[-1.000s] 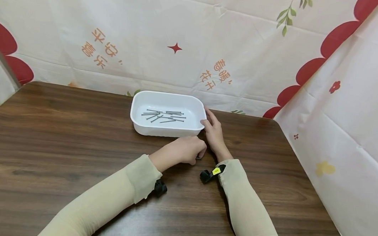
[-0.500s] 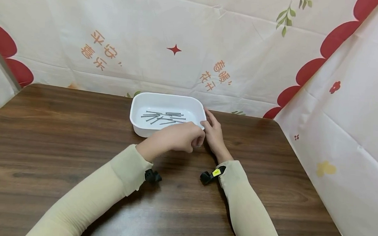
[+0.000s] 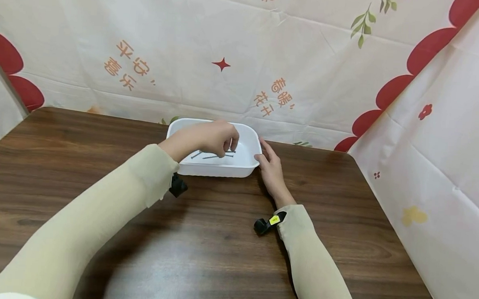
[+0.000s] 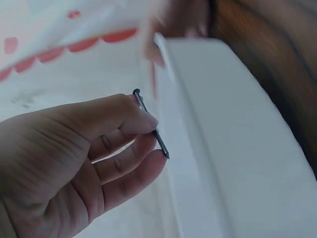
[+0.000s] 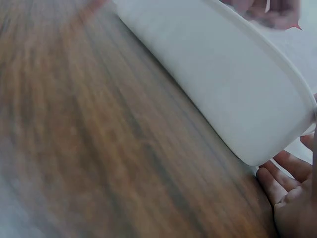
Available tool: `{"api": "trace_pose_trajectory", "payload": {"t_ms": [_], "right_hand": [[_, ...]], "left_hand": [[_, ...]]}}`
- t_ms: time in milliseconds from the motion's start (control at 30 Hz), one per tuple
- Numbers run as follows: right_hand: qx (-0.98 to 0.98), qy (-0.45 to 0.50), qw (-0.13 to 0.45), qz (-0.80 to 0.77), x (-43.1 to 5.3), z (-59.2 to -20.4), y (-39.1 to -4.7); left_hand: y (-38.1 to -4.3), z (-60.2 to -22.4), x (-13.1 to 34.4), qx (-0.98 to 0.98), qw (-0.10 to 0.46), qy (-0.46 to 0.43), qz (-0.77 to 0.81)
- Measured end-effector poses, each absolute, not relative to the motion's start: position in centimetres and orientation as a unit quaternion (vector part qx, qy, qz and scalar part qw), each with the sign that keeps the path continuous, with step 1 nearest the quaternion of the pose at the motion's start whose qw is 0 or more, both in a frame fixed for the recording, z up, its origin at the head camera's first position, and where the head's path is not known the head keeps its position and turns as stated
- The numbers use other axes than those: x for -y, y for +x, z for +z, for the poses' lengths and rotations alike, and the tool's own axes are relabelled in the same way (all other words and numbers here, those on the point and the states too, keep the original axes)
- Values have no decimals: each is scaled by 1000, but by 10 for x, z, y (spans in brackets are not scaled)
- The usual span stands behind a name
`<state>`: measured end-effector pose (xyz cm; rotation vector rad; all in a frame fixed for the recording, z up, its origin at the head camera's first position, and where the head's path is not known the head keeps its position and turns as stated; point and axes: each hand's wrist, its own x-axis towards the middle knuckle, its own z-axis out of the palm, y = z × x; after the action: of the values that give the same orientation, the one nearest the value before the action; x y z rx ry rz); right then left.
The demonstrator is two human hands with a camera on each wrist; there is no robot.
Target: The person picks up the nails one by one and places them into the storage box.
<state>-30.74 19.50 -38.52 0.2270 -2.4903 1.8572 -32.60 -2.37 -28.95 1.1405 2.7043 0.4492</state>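
My left hand (image 3: 215,137) is over the white plastic tub (image 3: 218,170). In the left wrist view it pinches one dark metal nail (image 4: 161,143) between thumb and fingers, the nail tilted with its head up and its point down. Beneath the hand, several loose nails (image 3: 210,156) lie on the tub's floor; the hand and forearm hide the others. At the tub's right end my right hand (image 3: 272,169) holds the rim, thumb on top and fingers against the outside. The right wrist view shows its fingers at the tub's lower corner.
The tub stands on a brown wood-grain table (image 3: 218,243) near its back edge. Behind the table hangs a white printed cloth (image 3: 179,56), which continues along the right side. A small black camera is strapped to each wrist.
The left hand has risen from the table in front of the tub and moved up and left until it is over the tub. The right hand has stayed at the rim.
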Motion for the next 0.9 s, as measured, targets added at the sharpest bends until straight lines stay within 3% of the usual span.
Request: {"api": "trace_pose_trajectory", "payload": {"t_ms": [367, 900], "right_hand": [[804, 75, 9, 590, -195, -384, -305], [801, 75, 25, 594, -204, -414, -326]], "left_hand": [[-367, -312, 41, -915, 103, 363, 143], [-380, -342, 45, -932, 95, 320, 139]]}}
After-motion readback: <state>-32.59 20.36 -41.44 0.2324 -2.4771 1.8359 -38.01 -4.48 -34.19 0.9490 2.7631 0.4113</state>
